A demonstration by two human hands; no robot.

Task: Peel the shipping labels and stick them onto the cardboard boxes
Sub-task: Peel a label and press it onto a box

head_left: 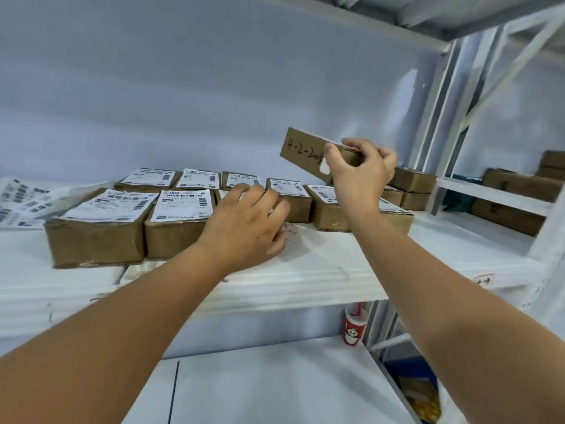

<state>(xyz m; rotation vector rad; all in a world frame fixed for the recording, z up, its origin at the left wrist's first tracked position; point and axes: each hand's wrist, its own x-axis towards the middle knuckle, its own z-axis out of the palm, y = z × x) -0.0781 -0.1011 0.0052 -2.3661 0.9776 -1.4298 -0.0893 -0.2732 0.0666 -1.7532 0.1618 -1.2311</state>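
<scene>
- Right hand (362, 169): raised above the shelf (336, 264), fingers curled round one end of a held cardboard box (305, 148), thumb pressed on its near face. The box is tilted and clear of the shelf. Its near face bears handwritten figures beginning "4-2-"; no label is visible on that face.
- Left hand (244, 221): palm down on the front row of the labelled boxes (97, 237), fingers straight and slightly spread, gripping nothing. The thumb reaches down to the shelf surface.
- Labelled boxes: two rows on the white shelf, set close side by side, each with a white shipping label (113, 206) stuck flat on its top face.
- Loose label sheets (21, 203): lying at the far left of the shelf, just beside the rows.
- Unlabelled boxes (412, 182): stacked at the right rear of the shelf, behind the right hand.
- Further boxes (513, 185): on the neighbouring rack to the right.
- Red cup (354, 328): upright on the level below the shelf.
</scene>
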